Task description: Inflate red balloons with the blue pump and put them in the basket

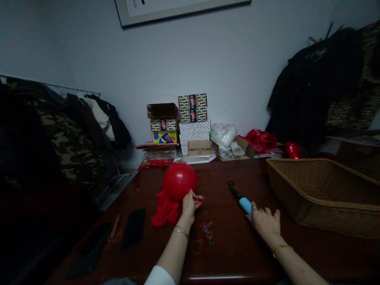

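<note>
An inflated red balloon [179,180] is at the middle of the table, its neck end pinched in the closed fingers of my left hand [190,205]. Limp red balloons [164,209] lie in a pile just left of that hand. My right hand [265,225] rests at the near end of a hand pump [245,205] with a light blue barrel and black tip. Its fingers are spread, and the thumb side touches the pump. Small coloured rubber bands [208,230] are scattered on the table between my two arms.
A wicker basket [323,211] occupies the right side of the dark wooden table [225,257]. Two dark phone-like slabs, one a black phone [133,229], lie at the left. Stacked boxes [194,134] and plastic bags [223,134] stand along the back. Clothes hang on both sides.
</note>
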### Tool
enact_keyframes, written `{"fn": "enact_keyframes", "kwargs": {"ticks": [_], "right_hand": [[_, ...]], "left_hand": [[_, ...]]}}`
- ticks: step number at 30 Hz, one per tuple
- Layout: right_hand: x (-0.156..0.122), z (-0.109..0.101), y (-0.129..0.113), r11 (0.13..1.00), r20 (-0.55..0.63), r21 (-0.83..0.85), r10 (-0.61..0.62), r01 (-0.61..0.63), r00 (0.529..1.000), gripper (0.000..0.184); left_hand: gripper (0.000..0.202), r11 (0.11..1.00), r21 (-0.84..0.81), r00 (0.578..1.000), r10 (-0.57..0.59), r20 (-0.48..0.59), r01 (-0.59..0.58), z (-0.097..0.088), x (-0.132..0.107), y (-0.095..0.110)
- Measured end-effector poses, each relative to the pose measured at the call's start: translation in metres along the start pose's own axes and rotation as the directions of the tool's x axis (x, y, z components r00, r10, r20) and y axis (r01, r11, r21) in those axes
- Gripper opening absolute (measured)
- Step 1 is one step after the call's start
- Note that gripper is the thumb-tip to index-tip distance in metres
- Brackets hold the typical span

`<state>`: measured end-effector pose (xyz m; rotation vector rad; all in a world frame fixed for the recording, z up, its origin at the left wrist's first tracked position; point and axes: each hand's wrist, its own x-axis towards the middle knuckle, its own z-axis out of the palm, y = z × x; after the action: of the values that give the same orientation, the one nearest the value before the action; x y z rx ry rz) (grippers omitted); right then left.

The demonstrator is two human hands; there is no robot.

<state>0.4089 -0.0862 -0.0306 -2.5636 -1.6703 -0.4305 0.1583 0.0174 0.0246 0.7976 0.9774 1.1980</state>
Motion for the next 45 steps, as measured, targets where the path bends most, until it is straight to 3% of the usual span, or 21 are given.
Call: {"fn": "enact_keyframes", "kwargs": {"ticks": [4,11,20,24,28,33,37,41,43,45], "right_hand": [[-0.001,-0.002,-0.004,1.0,-0.022,-0.001,0.007,-0.007,1.0,0.064],[-0.006,-0.002,-0.006,0.999,-0.055,-0.003,-0.042,0.042,0.998,0.051],[-0.008,-0.009,-0.012,0.999,-0.1,0.009,-0.051,0.052,0.994,0.058],[-0.009,-0.02,-0.022,0.987,-0.222,0.06,-0.131,0.147,0.966,0.058],[-0.01,-0.046,-0.045,0.938,-0.357,0.15,-0.242,0.311,0.902,0.065],[-0.014,-0.095,-0.077,0.84,-0.482,0.159,-0.393,0.519,0.783,0.082],[-0.013,-0.118,-0.091,0.777,-0.514,0.169,-0.456,0.607,0.726,0.086],[-0.013,-0.119,-0.096,0.748,-0.521,0.178,-0.479,0.639,0.706,0.084],[-0.014,-0.116,-0.098,0.765,-0.512,0.184,-0.461,0.617,0.724,0.081],[-0.017,-0.113,-0.098,0.789,-0.495,0.19,-0.436,0.584,0.751,0.078]], "left_hand": [[0.038,1.0,0.006,1.0,0.008,0.015,-0.008,-0.001,-0.002,-0.001],[0.041,1.0,0.026,1.0,0.008,0.014,-0.008,0.002,-0.005,-0.002],[0.038,0.996,0.083,0.998,0.041,0.051,-0.045,0.003,-0.012,-0.002],[0.04,0.991,0.123,0.992,0.035,0.119,-0.05,0.004,-0.017,0.0],[0.041,0.977,0.199,0.974,0.029,0.225,-0.075,0.01,-0.024,0.003],[0.04,0.939,0.341,0.901,-0.102,0.422,-0.053,0.014,-0.041,0.017],[0.041,0.857,0.499,0.781,-0.221,0.584,-0.131,0.009,-0.053,0.034],[0.042,0.678,0.681,0.639,-0.4,0.658,-0.277,0.005,-0.061,0.053],[0.043,0.571,0.743,0.619,-0.455,0.64,-0.349,0.004,-0.064,0.062],[0.045,0.445,0.79,0.658,-0.448,0.605,-0.422,0.002,-0.067,0.073]]}}
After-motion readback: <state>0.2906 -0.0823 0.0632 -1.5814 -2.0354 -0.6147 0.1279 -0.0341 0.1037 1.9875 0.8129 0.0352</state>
